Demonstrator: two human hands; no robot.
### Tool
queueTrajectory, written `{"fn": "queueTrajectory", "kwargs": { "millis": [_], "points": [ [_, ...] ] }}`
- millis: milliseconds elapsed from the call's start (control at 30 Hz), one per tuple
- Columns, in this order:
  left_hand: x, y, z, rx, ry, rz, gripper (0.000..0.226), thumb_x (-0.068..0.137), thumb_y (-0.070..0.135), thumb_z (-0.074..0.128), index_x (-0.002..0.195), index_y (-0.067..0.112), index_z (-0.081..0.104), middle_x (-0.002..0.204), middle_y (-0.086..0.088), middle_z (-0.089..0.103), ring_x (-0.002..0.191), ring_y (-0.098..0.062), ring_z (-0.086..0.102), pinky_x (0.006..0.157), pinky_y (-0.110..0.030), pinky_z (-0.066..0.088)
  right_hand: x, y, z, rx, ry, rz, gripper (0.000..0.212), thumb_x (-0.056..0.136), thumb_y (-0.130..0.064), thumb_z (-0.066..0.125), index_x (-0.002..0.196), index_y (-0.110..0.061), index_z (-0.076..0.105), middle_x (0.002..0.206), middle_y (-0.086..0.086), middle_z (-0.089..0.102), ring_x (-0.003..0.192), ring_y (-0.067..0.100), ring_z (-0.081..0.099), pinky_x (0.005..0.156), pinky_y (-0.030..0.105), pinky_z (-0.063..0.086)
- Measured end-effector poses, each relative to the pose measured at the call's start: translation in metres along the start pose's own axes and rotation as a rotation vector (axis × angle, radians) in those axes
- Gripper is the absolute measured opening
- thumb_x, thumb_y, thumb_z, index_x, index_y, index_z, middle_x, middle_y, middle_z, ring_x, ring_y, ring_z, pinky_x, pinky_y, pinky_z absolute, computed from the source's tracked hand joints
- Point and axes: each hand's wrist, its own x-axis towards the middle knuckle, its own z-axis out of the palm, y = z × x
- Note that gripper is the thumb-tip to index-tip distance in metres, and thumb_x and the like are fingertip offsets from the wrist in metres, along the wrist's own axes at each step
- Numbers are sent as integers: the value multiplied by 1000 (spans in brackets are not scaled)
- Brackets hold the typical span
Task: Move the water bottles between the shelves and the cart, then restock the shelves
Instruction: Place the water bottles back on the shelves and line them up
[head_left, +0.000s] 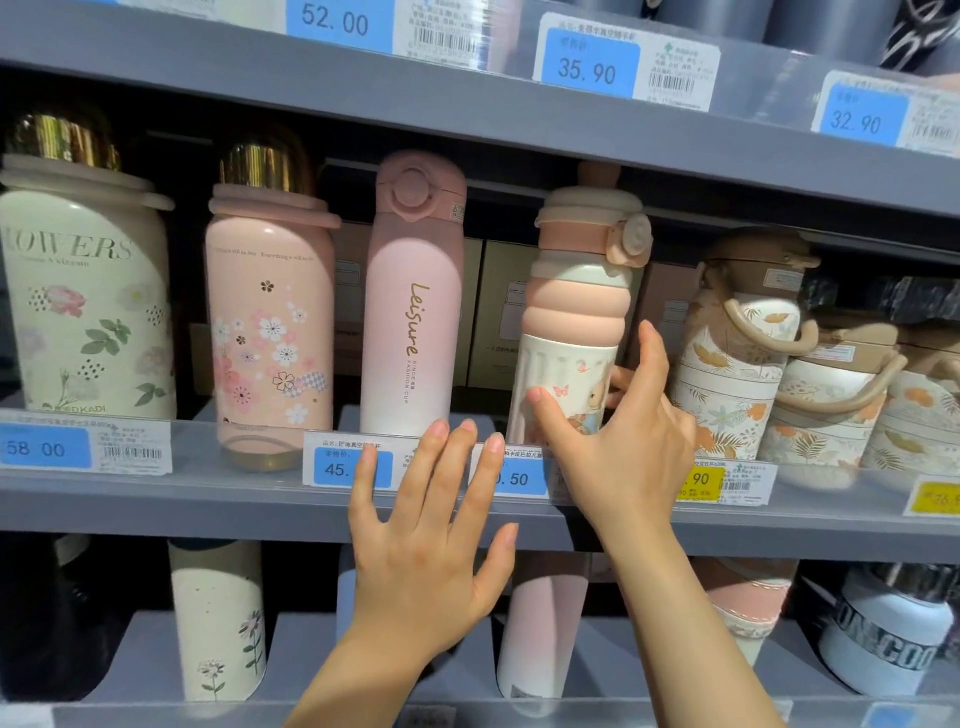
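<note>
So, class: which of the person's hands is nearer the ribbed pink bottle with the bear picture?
Right. The right hand wraps around the ribbed pink bottle; the left hand lies flat on the shelf edge, lower left.

left hand (423, 540) reaching up flat, fingers spreading straight, right hand (618, 441) curling, seemingly gripping something, both forearms angling upward from below

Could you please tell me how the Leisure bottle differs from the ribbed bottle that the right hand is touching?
The Leisure bottle has a smooth, straight body; the ribbed bottle has bulging pink rings above a white base printed with a bear. The Leisure bottle stands untouched, beyond the fingertips of the left hand; the right hand wraps the ribbed bottle's base. Both are pink and white, upright on the middle shelf.
</note>
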Motion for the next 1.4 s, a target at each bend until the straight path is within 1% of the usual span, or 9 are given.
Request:
{"fn": "queueTrajectory", "kwargs": {
  "millis": [67, 167, 267, 333, 433, 600, 933, 1167, 1400],
  "points": [
    [1, 0, 0, -5, 0, -6, 55, 97, 44, 33, 145, 17, 40, 147, -6, 41, 139, -24, 37, 111, -60, 19, 2, -2, 0, -25, -8, 11, 110, 66, -75, 61, 150, -16, 22, 113, -1, 64, 108, 26, 57, 93, 42, 33],
    [2, 1, -1, -17, 1, -14, 54, 97, 44, 32, 143, 17, 42, 146, -6, 42, 137, -24, 38, 111, -60, 19, 1, -1, 1, -76, -6, 0, 114, 62, -87, 46, 150, -18, 20, 115, 1, 63, 109, 26, 56, 91, 42, 34],
    [3, 2, -3, -18, -6, -11, 54, 95, 42, 36, 142, 16, 42, 144, -6, 42, 136, -24, 38, 111, -59, 18, 0, 0, 1, -52, -3, -21, 104, 68, -80, 42, 150, -20, 19, 120, 5, 64, 110, 27, 56, 92, 41, 31],
    [4, 3, -5, -19, -19, -19, 57, 91, 42, 43, 141, 16, 43, 142, -6, 43, 135, -25, 38, 111, -59, 18, 0, 1, 1, -57, -7, -38, 99, 71, -72, 47, 150, -21, 18, 113, 4, 67, 107, 25, 59, 92, 37, 28],
    [5, 6, -7, -31, -36, -40, 58, 87, 43, 46, 139, 16, 43, 140, -6, 43, 134, -26, 38, 111, -59, 16, 0, 2, 2, -54, -14, -34, 98, 70, -69, 50, 150, -21, 17, 108, 3, 68, 105, 24, 59, 91, 35, 26],
    [6, 7, -8, -43, -38, -52, 57, 87, 43, 46, 137, 17, 44, 138, -6, 43, 132, -26, 39, 111, -58, 16, 1, 1, 3, -72, 13, -15, 99, 67, -70, 54, 146, -17, 26, 109, 8, 68, 104, 32, 59, 89, 42, 32],
    [7, 6, -12, -62, -52, -55, 56, 90, 43, 45, 139, 17, 43, 138, -7, 44, 133, -26, 40, 112, -58, 16, -2, 1, 2, -58, 39, -22, 90, 67, -76, 50, 138, -24, 29, 106, 2, 67, 99, 28, 60, 84, 39, 31],
    [6, 5, -7, -62, -26, -48, 55, 90, 43, 45, 139, 17, 45, 137, -6, 46, 131, -26, 41, 111, -58, 18, -2, -3, 1, -72, 45, -33, 89, 69, -77, 45, 138, -21, 33, 103, 1, 68, 94, 27, 62, 82, 40, 34],
    [6, 7, -3, -44, 24, -64, 52, 91, 42, 44, 137, 17, 45, 135, -6, 48, 130, -26, 43, 113, -55, 16, -2, -2, 0, -46, 43, -51, 88, 70, -77, 43, 136, -20, 36, 98, -1, 68, 89, 25, 63, 78, 38, 34]
  ]
}}
